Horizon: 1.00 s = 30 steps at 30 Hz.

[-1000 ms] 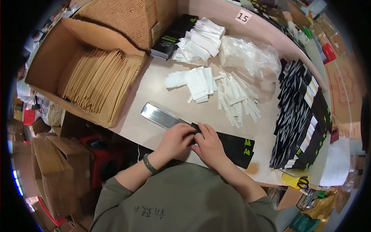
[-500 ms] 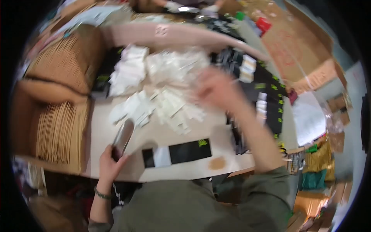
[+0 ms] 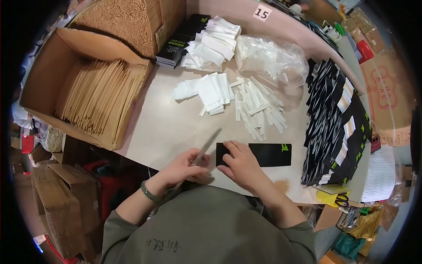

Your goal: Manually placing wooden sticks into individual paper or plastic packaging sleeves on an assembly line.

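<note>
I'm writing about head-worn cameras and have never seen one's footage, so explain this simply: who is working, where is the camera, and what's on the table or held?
There is no machine here: a person works with two bare hands. The camera sits on their head, looking down; its fisheye lens bends straight edges near the rim.

The left hand holds a thin grey strip, seen nearly edge-on. The right hand touches a flat black packet; whether it grips it is unclear.

On the table, an open cardboard box of thin sticks stands at left. White packets and narrow white strips lie mid-table, a clear plastic bag beyond them, and dark packets are heaped at right.
</note>
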Each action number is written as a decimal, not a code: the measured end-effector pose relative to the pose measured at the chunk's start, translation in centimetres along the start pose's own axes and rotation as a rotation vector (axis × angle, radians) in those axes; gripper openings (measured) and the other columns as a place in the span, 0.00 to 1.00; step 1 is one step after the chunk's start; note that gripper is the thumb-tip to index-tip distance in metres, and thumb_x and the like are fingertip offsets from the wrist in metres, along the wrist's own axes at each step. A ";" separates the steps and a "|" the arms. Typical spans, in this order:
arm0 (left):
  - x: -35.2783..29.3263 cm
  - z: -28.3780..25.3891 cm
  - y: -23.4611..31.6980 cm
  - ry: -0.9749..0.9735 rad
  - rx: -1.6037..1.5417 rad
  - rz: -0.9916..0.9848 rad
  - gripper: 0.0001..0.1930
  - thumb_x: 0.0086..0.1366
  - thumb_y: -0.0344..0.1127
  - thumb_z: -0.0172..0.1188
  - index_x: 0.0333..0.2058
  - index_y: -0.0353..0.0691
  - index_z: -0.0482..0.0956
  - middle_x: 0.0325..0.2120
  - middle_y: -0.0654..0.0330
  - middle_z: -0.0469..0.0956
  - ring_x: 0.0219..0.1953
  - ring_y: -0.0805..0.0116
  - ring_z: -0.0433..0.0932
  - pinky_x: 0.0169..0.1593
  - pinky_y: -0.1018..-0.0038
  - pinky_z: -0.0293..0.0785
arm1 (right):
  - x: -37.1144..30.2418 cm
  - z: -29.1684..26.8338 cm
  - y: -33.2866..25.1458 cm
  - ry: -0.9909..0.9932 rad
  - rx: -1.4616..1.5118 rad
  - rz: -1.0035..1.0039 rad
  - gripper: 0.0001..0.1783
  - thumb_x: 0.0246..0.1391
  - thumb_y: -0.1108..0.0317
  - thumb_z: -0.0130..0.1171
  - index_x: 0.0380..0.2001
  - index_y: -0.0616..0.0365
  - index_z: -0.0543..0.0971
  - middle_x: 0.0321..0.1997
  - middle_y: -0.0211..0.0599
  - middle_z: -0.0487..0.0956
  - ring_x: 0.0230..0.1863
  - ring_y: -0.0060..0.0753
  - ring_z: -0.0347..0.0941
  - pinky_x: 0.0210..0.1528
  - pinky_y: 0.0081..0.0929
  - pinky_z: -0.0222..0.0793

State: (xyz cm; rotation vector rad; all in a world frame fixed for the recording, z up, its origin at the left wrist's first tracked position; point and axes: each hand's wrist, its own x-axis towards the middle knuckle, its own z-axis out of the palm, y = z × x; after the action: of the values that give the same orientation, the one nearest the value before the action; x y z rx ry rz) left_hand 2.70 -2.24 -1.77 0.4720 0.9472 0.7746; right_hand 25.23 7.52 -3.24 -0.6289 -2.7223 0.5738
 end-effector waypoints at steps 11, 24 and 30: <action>-2.8 -1.4 -1.3 0.736 1.290 0.374 0.33 0.46 0.32 0.70 0.54 0.39 0.69 0.43 0.51 0.73 0.42 0.48 0.77 0.44 0.61 0.76 | 2.0 2.7 -2.8 -0.045 -0.069 0.397 0.13 0.58 0.60 0.57 0.27 0.58 0.71 0.18 0.42 0.76 0.23 0.48 0.76 0.25 0.44 0.71; -6.3 -2.2 -4.2 0.858 1.256 0.423 0.32 0.48 0.34 0.71 0.53 0.38 0.72 0.39 0.52 0.74 0.39 0.51 0.77 0.41 0.66 0.76 | 0.7 4.4 -6.4 -0.280 0.221 0.132 0.14 0.59 0.62 0.57 0.26 0.59 0.68 0.18 0.44 0.74 0.23 0.54 0.73 0.25 0.45 0.67; -9.7 -2.6 -8.1 0.881 1.255 0.451 0.36 0.46 0.32 0.71 0.56 0.38 0.70 0.38 0.53 0.74 0.38 0.53 0.77 0.39 0.65 0.76 | 0.3 5.0 -7.7 -0.265 0.163 0.192 0.13 0.56 0.63 0.59 0.26 0.59 0.68 0.20 0.43 0.74 0.24 0.51 0.73 0.25 0.45 0.67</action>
State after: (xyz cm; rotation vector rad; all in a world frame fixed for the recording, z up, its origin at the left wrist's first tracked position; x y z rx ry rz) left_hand 0.13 -14.83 -3.26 1.5406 2.1969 0.7059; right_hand 20.50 -0.25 -4.23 -0.8303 -2.8325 0.9798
